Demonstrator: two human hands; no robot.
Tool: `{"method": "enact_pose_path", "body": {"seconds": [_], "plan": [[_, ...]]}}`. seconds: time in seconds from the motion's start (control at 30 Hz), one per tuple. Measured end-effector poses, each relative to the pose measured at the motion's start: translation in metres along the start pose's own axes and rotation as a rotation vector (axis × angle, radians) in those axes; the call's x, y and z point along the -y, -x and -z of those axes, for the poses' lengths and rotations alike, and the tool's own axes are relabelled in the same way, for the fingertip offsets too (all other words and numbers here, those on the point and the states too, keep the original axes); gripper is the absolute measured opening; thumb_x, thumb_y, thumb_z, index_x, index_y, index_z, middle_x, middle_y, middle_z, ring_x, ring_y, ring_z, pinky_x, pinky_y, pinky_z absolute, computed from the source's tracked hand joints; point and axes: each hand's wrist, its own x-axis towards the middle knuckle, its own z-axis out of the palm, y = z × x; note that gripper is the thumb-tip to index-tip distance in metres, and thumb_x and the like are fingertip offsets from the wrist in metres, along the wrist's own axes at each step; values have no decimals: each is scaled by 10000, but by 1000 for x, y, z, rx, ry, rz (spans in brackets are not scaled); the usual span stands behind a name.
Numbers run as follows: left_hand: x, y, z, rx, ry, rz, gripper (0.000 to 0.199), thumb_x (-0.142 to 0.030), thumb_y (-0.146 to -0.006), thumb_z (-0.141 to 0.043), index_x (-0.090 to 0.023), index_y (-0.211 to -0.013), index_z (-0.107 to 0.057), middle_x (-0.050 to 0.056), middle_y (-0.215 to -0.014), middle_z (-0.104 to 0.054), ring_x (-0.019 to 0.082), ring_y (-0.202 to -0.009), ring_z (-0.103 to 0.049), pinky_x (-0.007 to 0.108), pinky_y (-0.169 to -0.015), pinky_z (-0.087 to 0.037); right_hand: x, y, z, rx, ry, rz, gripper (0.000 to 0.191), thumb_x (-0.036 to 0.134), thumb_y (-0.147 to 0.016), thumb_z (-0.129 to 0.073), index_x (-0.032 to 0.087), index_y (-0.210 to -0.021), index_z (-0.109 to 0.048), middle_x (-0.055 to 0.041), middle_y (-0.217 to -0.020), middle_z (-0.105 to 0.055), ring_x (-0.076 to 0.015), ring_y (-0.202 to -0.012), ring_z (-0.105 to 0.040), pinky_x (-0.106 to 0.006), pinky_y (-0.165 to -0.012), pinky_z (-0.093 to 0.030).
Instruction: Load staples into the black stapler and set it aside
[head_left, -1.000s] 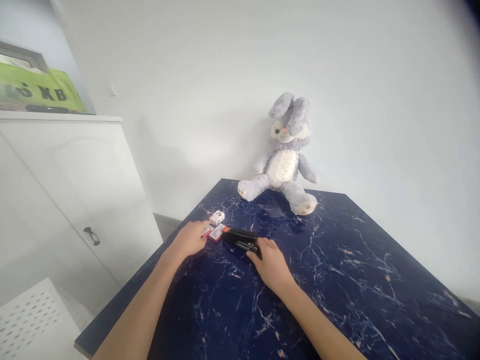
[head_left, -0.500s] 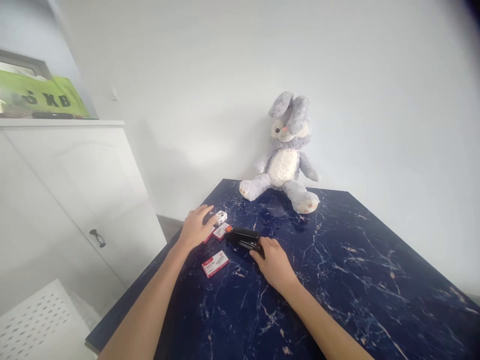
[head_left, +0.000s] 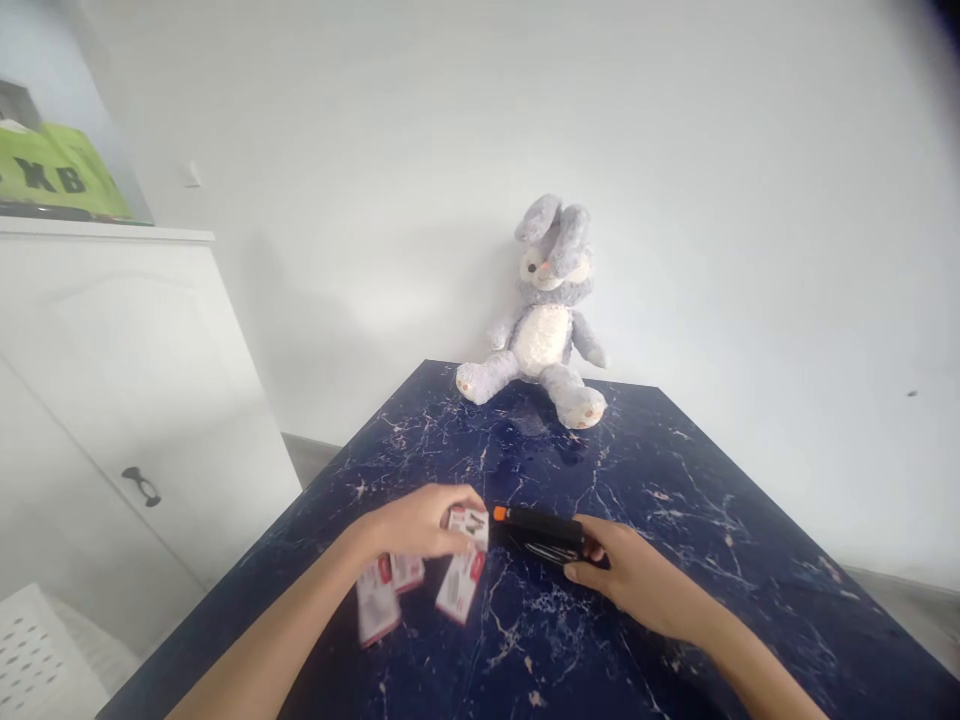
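Observation:
My left hand (head_left: 429, 520) has its thumb and fingers around a small white box (head_left: 474, 526) with dark print. Just below it lies a red-and-white box (head_left: 457, 590), partly overlapped and blurred. Two more red-and-white boxes, one nearer the table's front (head_left: 377, 612) and one beside it (head_left: 407, 573), lie under my left wrist, which hides part of them. On the right, my right hand (head_left: 626, 572) grips the rear end of a black stapler (head_left: 541, 532). The stapler's orange tip points left at the small white box.
A grey plush rabbit (head_left: 546, 335) sits at the back of the dark blue marbled table (head_left: 675, 560), against the white wall. A white cabinet (head_left: 127, 380) stands to the left with a green bag (head_left: 64, 172) on top. A perforated white object (head_left: 41, 650) is at lower left.
My left hand has come nearer and closed around the small white box, and the boxes lie in new places closer to me. The stapler and right hand have shifted nearer and right; the view has turned slightly.

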Motion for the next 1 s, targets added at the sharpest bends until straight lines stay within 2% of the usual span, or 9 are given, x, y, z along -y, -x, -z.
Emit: {"method": "enact_pose_path", "body": {"seconds": [0.1, 0.3, 0.47, 0.53, 0.6, 0.7, 0.8, 0.9, 1.0], "plan": [[-20, 3, -12, 176, 98, -9, 495, -459, -815, -652, -284, -1276, -603, 88, -1140, -694, 168, -625, -651, 254, -512, -430, -8, 15, 11, 3, 6, -47, 161, 315, -810, -610, 266, -949, -676, -32, -897, -718, -245, -784, -652, -301, -658, -464], [-20, -3, -8, -218, -76, 1, 354, -495, -899, -523, -260, -1092, -705, 60, -897, -734, 208, -717, -663, 288, -630, -451, -3, 17, 14, -40, 22, -21, 210, 253, -752, -607, 272, -957, -648, -25, -907, -700, -237, -792, -640, -302, -655, -467], [12, 17, 35, -379, -368, 276, 287, -495, -856, -539, -265, -853, -712, 59, -840, -733, 236, -714, -673, 295, -624, -432, 37, 33, 16, -403, 54, 159, 289, 173, -763, -530, 250, -1030, -611, -55, -972, -655, -229, -840, -599, -334, -728, -484], [21, 35, 47, -302, -400, 485, 335, -562, -798, -574, -248, -841, -684, 50, -741, -702, 220, -584, -635, 284, -537, -396, 59, 41, 6, -367, 27, 320, 256, 193, -805, -536, 250, -1033, -638, -65, -1010, -656, -231, -885, -604, -337, -763, -498], [22, 55, 48, -140, -311, 579, 420, -608, -727, -634, -266, -969, -656, 29, -791, -700, 200, -521, -608, 276, -484, -375, 76, 45, -12, -156, 38, 465, 351, 242, -821, -593, 294, -1162, -654, -61, -1202, -637, -258, -1058, -594, -367, -901, -494], [10, 80, 26, -70, -306, 414, 535, -492, -566, -803, -304, -1041, -641, 5, -919, -685, 213, -696, -629, 254, -522, -378, 84, 43, -44, 70, 117, 631, 489, 376, -828, -672, 369, -1311, -593, -41, -1495, -462, -361, -1352, -399, -514, -1092, -355], [-12, 88, -10, -16, -228, 325, 466, -385, -613, -789, -310, -1051, -647, 1, -955, -653, 213, -784, -608, 245, -566, -382, 77, 39, -61, 135, 153, 673, 315, 399, -887, -629, 340, -1193, -679, -35, -1441, -523, -334, -1399, -343, -508, -1142, -282], [-34, 76, -38, 25, -141, 213, 484, -382, -643, -789, -320, -1102, -651, 9, -1006, -635, 215, -839, -607, 252, -628, -405, 69, 39, -54, 90, 143, 562, 314, 458, -765, -759, 295, -1033, -736, -36, -1292, -606, -310, -1340, -396, -452, -1146, -286], [-52, 48, -42, 11, -224, 148, 436, -427, -718, -732, -298, -1126, -653, 43, -1049, -641, 239, -868, -616, 267, -612, -398, 63, 41, -33, 74, 108, 381, 372, 472, -621, -848, 256, -906, -747, -48, -1239, -593, -320, -1265, -443, -433, -1073, -375]]}}
